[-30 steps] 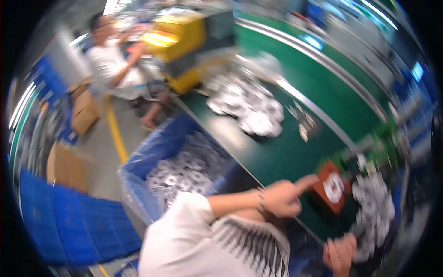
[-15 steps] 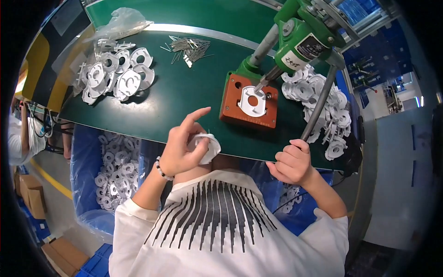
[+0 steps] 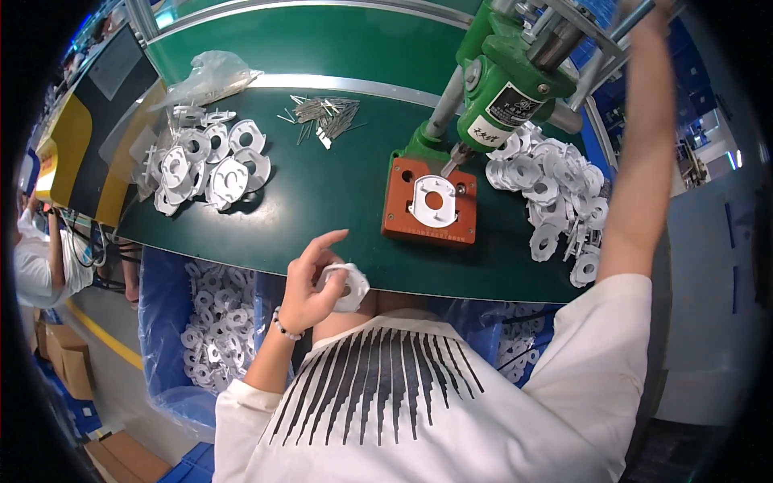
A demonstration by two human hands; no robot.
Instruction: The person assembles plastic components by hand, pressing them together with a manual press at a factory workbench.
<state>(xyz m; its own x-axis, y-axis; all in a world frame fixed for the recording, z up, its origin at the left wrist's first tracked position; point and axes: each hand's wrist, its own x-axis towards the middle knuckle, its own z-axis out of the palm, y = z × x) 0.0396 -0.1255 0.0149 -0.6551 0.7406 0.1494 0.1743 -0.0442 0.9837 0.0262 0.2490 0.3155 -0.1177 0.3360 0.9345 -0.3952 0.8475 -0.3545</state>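
Note:
My left hand (image 3: pixel 312 290), near the table's front edge, pinches a white plastic ring part (image 3: pixel 348 288) between thumb and fingers, with its index finger stretched out. My right arm reaches up along the right side; my right hand (image 3: pixel 649 11) is at the upper edge, partly cut off, on the raised lever (image 3: pixel 632 21) of a green hand press (image 3: pixel 503 101). Under the press, another white ring part (image 3: pixel 435 203) lies flat in the orange-brown fixture block (image 3: pixel 401 221). The pointed press tip (image 3: pixel 456 161) stands over its upper right edge.
White ring parts (image 3: pixel 229 181) are heaped on the table's left, more parts (image 3: pixel 547 189) right of the press. Thin metal pins (image 3: pixel 326 114) lie at the back, beside a clear bag (image 3: pixel 211 76). Below the table edge stands a lined blue bin (image 3: pixel 161 322) of parts. Another person (image 3: pixel 52 262) is at left.
My right hand has swung the lever from low in front of me to high at the upper right. My left hand, still holding its ring part, has shifted slightly left and nearer me.

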